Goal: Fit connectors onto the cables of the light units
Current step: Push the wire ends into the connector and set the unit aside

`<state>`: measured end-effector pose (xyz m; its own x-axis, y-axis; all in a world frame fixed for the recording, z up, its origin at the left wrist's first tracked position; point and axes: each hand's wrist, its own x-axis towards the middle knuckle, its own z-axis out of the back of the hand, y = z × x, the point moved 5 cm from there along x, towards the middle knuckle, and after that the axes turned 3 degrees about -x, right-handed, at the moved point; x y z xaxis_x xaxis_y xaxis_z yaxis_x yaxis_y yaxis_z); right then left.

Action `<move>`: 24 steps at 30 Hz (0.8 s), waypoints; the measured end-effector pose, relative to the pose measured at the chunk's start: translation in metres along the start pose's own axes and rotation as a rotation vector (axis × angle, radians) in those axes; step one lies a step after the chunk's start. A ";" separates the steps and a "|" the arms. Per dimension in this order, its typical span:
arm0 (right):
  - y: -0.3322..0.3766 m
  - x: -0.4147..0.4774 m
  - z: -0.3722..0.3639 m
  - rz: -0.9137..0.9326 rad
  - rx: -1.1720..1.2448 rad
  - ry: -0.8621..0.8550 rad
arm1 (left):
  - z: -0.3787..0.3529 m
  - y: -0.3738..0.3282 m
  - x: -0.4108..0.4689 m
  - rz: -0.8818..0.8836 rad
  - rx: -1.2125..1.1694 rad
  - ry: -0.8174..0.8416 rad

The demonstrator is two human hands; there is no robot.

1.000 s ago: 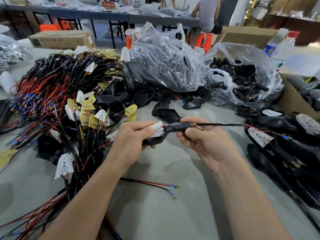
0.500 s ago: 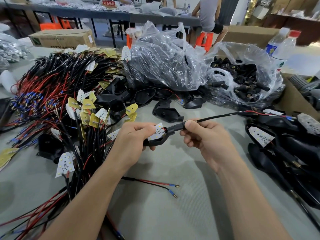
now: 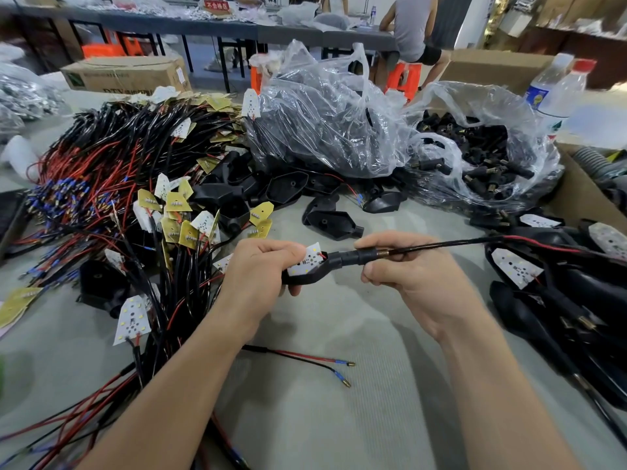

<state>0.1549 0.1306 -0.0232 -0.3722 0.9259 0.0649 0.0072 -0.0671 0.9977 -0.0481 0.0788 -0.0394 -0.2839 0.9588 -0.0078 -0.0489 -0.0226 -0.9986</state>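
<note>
In the middle of the frame, just above the grey table [image 3: 339,432], the left hand [image 3: 261,269] has its fingers curled round a light unit [image 3: 303,268], a black shell with a white board of small lamps facing up. Just to its right, the right hand [image 3: 420,279] pinches a black connector [image 3: 358,257] between thumb and forefinger. The connector is threaded on the cable [image 3: 441,245], its near end touching the neck of the shell and a brass tip showing at its far end. The cable runs off toward the right edge, over a heap of black units [image 3: 559,290].

The step in hand looks like seating the connector on the shell; whether it is fully home I cannot tell. The next move calls for a straight, firm push along the cable while the left hand steadies the shell, sparing the thin red wire at the board. After that, a fresh connector would come from the clear bag [image 3: 509,106] at upper right.
</note>
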 end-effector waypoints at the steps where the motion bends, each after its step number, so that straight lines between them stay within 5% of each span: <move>1: 0.001 0.000 0.000 0.021 -0.041 -0.008 | 0.000 0.000 0.000 -0.012 0.011 -0.009; 9: 0.002 -0.002 -0.010 0.080 -0.023 0.028 | 0.001 -0.006 -0.006 -0.160 0.048 -0.043; 24: -0.003 0.000 -0.026 0.008 0.185 -0.001 | 0.002 -0.009 -0.006 -0.146 0.009 -0.086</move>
<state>0.1306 0.1213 -0.0271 -0.3704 0.9260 0.0728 0.1812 -0.0048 0.9834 -0.0482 0.0722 -0.0299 -0.3543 0.9243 0.1422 -0.1036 0.1123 -0.9883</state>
